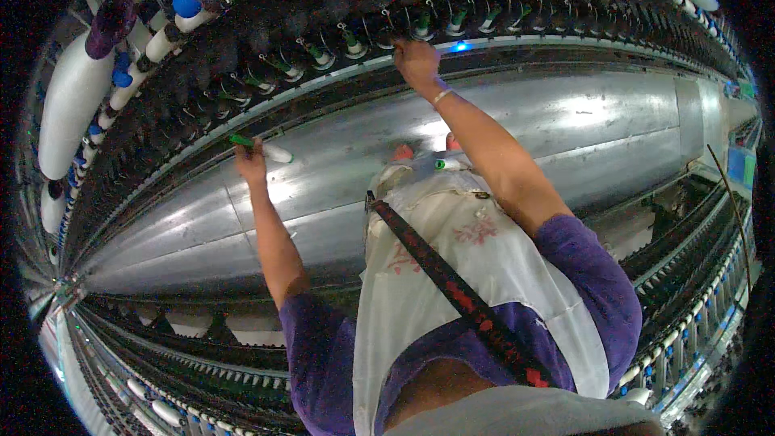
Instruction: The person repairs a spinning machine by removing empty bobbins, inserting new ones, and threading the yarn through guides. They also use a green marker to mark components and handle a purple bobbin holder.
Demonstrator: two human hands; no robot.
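Observation:
My left hand (pixel 252 163) is closed around a yarn bobbin (pixel 278 153) with white thread and a green tube end, held out at the left above the metal floor. My right hand (pixel 417 63) reaches forward to the row of spindles on the spinning frame. Its fingers are pinched together at one spindle position, and whatever lies between them is hidden. On both sides of that hand stand spindles with green tubes, such as one bobbin (pixel 455 24) to its right, each under a curved wire guide. Another white bobbin (pixel 454 165) with a green end rests against my white apron (pixel 436 226).
A pale rail (pixel 355 69) runs along the front of the spindles, with a lit blue lamp (pixel 461 46) on it. Big white roving bobbins (pixel 71 105) hang at the upper left beside blue holders (pixel 186 0). Behind me stands another spinning frame (pixel 234 375).

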